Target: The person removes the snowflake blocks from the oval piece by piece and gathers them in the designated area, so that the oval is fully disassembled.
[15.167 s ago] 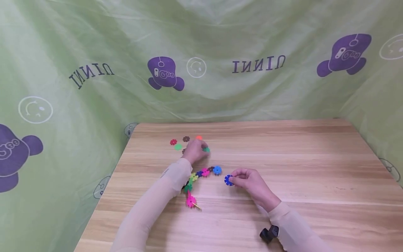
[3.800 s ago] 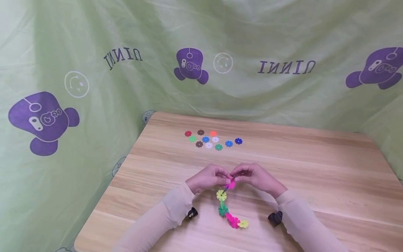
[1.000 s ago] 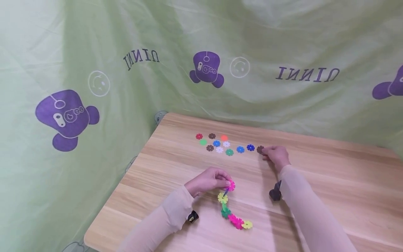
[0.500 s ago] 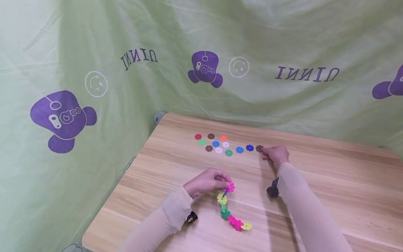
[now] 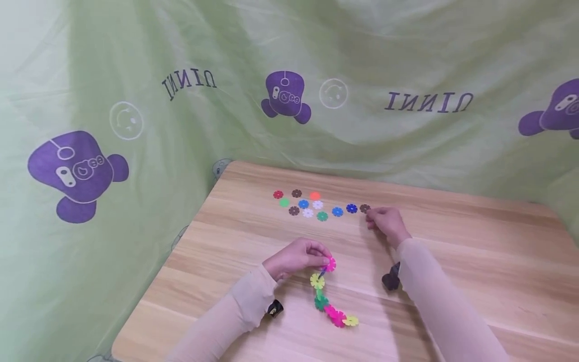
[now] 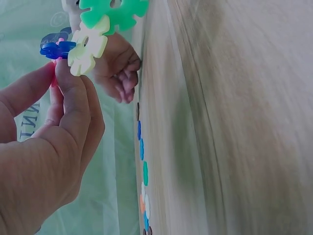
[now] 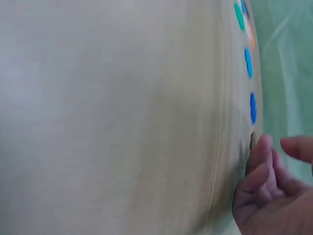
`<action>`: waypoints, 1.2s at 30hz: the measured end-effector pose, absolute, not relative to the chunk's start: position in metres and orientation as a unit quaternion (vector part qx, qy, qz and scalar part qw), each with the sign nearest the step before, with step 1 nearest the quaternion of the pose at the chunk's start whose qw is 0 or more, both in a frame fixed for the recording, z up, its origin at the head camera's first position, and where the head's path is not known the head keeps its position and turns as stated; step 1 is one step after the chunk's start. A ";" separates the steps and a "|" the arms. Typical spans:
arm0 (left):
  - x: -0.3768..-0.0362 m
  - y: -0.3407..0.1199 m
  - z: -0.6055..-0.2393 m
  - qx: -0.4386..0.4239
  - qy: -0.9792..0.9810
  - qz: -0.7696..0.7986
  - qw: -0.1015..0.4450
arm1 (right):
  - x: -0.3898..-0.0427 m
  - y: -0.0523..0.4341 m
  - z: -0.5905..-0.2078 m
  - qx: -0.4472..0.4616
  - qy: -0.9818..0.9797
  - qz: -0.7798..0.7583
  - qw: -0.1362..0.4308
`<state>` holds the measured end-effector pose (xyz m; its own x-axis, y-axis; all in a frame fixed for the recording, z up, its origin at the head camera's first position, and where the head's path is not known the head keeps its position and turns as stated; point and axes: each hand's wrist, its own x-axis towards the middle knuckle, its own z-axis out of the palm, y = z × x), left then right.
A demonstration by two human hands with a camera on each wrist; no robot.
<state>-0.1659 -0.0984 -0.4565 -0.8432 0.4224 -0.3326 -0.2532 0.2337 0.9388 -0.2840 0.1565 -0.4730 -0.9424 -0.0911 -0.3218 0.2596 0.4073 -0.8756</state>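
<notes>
My left hand (image 5: 296,259) pinches a pink notched plastic disc (image 5: 332,264) at the upper end of a chain. From it the chain runs down through a dark blue disc (image 6: 55,50), a yellow disc (image 5: 317,281), a green disc (image 5: 321,302) and pink discs (image 5: 338,319) to a yellow end disc (image 5: 351,321). At the right end of a row of loose discs lies a brown disc (image 5: 364,208). My right hand (image 5: 388,224) has its fingertips right at that disc, with the thumb (image 7: 298,148) apart from the fingers in the right wrist view.
Loose discs lie toward the back of the wooden table (image 5: 452,261), among them dark blue (image 5: 352,208), blue (image 5: 337,211), green (image 5: 322,216), orange (image 5: 314,195) and red (image 5: 278,194). A green printed curtain (image 5: 353,146) hangs behind the table.
Since 3.8 seconds ago, my right hand has moved from the chain to the row's right end, where a brown disc now lies. The left hand has kept hold of the pink disc.
</notes>
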 end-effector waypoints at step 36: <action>-0.169 -0.077 -0.458 0.087 0.743 0.617 0.244 | -0.162 0.131 -0.460 -0.175 0.755 -0.594 0.214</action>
<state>-0.1688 -0.0765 -0.4582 -0.8662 0.4298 -0.2550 -0.1718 0.2230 0.9595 -0.1621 0.1308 -0.4596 -0.8475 -0.5181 -0.1158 -0.0097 0.2331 -0.9724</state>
